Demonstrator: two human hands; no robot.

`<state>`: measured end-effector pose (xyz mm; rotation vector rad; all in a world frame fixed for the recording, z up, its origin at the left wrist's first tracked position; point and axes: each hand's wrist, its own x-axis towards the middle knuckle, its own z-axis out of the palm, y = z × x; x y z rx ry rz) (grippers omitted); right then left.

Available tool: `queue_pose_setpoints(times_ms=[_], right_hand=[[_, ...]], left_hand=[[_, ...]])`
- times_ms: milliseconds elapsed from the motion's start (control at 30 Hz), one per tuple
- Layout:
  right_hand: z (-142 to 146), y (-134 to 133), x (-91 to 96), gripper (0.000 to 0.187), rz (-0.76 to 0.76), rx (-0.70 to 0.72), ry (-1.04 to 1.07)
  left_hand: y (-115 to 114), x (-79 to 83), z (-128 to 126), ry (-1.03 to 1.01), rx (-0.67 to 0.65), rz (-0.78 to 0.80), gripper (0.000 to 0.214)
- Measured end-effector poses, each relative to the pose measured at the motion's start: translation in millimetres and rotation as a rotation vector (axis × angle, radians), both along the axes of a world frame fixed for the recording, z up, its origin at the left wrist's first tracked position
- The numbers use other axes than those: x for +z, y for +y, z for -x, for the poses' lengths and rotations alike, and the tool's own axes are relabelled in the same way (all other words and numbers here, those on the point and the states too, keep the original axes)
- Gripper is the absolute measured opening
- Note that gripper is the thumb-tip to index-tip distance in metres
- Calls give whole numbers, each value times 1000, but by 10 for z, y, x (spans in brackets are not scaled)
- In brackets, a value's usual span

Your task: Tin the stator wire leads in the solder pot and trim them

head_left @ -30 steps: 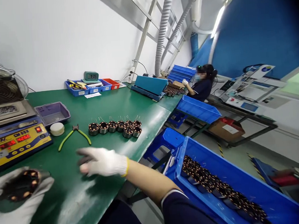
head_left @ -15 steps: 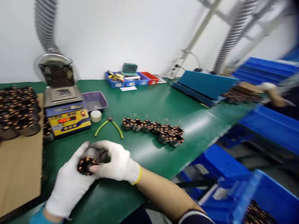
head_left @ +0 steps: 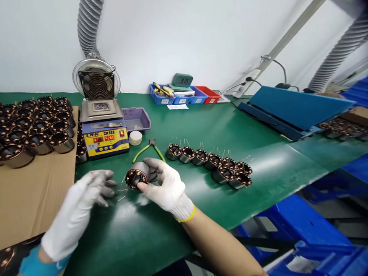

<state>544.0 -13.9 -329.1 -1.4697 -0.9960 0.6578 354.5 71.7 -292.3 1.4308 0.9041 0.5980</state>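
In my gloved right hand [head_left: 163,183] is a motor stator [head_left: 145,170], a grey metal ring with copper windings inside and thin wire leads sticking out to the left. It is tilted, its open end facing me, with the thumb at the rim. My gloved left hand [head_left: 87,199] hovers to the left of it, apart from the stator, fingers loosely bent and separated, holding nothing. Green-handled cutting pliers [head_left: 152,143] lie spread just behind the held stator. To the right, several stators [head_left: 201,155] stand in a row on the green table, leads pointing up.
A yellow-and-blue solder pot [head_left: 107,141] with a fan stands behind, beside a purple tray [head_left: 143,115] and a round white tin [head_left: 135,137]. Many stators [head_left: 37,142] fill cardboard [head_left: 24,199] at left. Small bins [head_left: 162,100] and a blue folder-like stand [head_left: 298,104] are farther back.
My left hand has let go of the stator and moved away to the left. My right hand alone now holds it. The camera view has shifted leftward.
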Motion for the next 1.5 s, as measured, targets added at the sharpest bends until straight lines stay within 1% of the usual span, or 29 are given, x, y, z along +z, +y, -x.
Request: queue_pose_setpoints(times_ms=[67,100,133,200,267,300,367,433,467,500,567,633,700,767,800,833,900,967,1033,1067,1133,1167,1200,1267,1333,1367,1433,1500], right_hand=[[40,-15,0,63,-24,17,-23],[58,-22,-1,64,-35,21,-41],[72,-29,-1,63,-43,22,-59],[93,-40,1,62,-58,22,-89],[104,-48,6,62,-72,15,-102],[106,-50,8,62,-84,3,-105],[101,-53,9,62,-117,-38,-97],[90,-54,8,62,-144,-81,-69],[86,-55,5,62,-154,-95,-50],[85,-56,2,62,-161,-98,-31],[97,-61,-7,62,-176,-87,-12],[118,-63,-18,62,-202,-71,-17],[129,-56,-28,62,-214,-72,-16],[123,-43,-33,62,-214,-94,16],[116,-36,-32,62,-211,-105,42],[111,-32,-29,62,-206,-112,67],[116,-31,-20,63,-195,-107,101],[143,-39,-12,63,-181,-81,108],[171,-44,-10,63,-180,-57,99],[179,-43,-13,62,-185,-57,99],[176,-33,-23,62,-196,-80,123],[169,-26,-28,63,-197,-93,147],[160,-20,-33,64,-197,-103,174],[153,-15,-39,65,-193,-100,211],[166,-19,-40,66,-186,-73,217],[175,-22,-40,65,-180,-59,213],[188,-25,-40,64,-167,-45,207],[182,-22,-43,64,-175,-58,220]], left_hand=[[-57,-73,-119,43,-168,52,49],[-89,-109,-174,55,-221,95,47],[-118,-142,-219,69,-226,137,45],[-163,-182,-259,79,-142,175,40],[-185,-176,-232,53,-31,136,33],[-187,-155,-199,2,9,117,30],[-177,-96,-118,-181,6,134,29],[-156,-47,-58,-383,12,169,35],[-147,-38,-49,-433,37,162,38],[-145,-43,-55,-422,72,125,38],[-168,-88,-108,-254,125,25,32],[-232,-146,-184,-68,86,-1,32],[-314,-181,-243,18,4,35,34],[-373,-178,-269,34,-57,38,37],[-385,-166,-274,46,-63,11,39],[-386,-151,-277,57,-42,-27,41],[-366,-129,-289,67,41,-92,40],[-351,-132,-304,49,119,-106,34],[-366,-162,-308,-5,160,-93,27],[-383,-179,-303,-25,155,-92,22],[-417,-202,-287,-35,76,-105,19],[-427,-203,-280,-22,38,-118,23],[-429,-197,-276,-8,27,-136,28],[-410,-171,-282,10,84,-151,30],[-384,-147,-295,6,160,-121,29],[-377,-143,-299,-1,162,-88,29],[-384,-151,-293,-19,111,-27,28],[-407,-168,-269,-44,57,-14,31]])
